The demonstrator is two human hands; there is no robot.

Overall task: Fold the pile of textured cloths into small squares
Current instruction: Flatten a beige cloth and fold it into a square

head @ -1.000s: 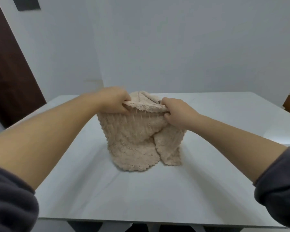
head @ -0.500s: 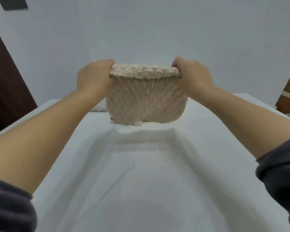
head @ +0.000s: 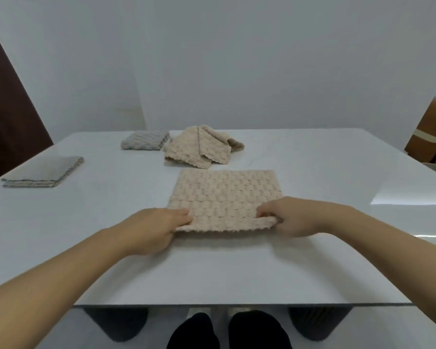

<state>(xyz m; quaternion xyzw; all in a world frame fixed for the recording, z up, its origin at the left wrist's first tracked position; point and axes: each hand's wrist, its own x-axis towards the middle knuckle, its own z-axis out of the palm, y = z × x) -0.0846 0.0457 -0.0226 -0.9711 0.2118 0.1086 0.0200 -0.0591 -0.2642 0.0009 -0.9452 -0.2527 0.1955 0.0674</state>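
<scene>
Both hands pinch the near corners of a beige cloth (head: 224, 199) lying flat on the white table (head: 312, 172): left hand (head: 152, 229) at the left corner, right hand (head: 291, 215) at the right. Behind it lies a crumpled beige cloth (head: 202, 148); two folded grey cloths (head: 144, 140) (head: 44, 171) rest further left.

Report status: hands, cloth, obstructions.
Left hand and right hand pinch beige cloth at near corners. Cloth spread on table. Crumpled cloth just beyond it.
</scene>
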